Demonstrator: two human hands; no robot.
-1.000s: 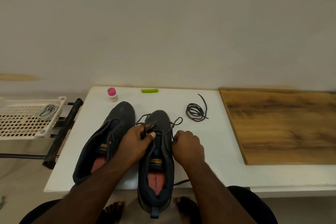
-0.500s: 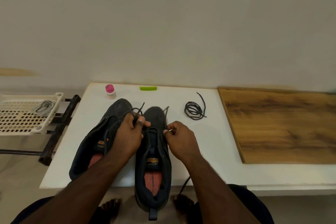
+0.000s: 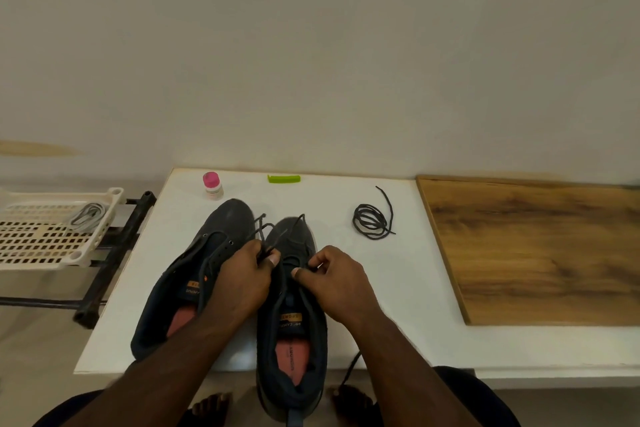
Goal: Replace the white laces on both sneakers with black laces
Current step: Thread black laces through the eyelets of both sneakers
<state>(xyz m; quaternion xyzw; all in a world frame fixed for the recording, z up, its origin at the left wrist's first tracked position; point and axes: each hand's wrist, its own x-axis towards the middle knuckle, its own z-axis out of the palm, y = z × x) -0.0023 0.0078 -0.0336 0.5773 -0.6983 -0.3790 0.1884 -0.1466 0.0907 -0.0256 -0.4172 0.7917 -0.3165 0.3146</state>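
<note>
The black lace [image 3: 266, 236], limp and light, is being pinched by the left hand [image 3: 242, 277] and right hand [image 3: 337, 282] over the right sneaker [image 3: 292, 322] at the desk's [image 3: 398, 288] front edge, best gripped near its stiff tip.

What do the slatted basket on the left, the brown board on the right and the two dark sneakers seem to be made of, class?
Cream slatted basket: probably moulded plastic, with uniform slots and rounded corners. Brown board: wood or wood-look laminate, matte, with visible grain streaks. Dark sneakers: apparently woven or knit fabric uppers, dull and finely textured.
</note>
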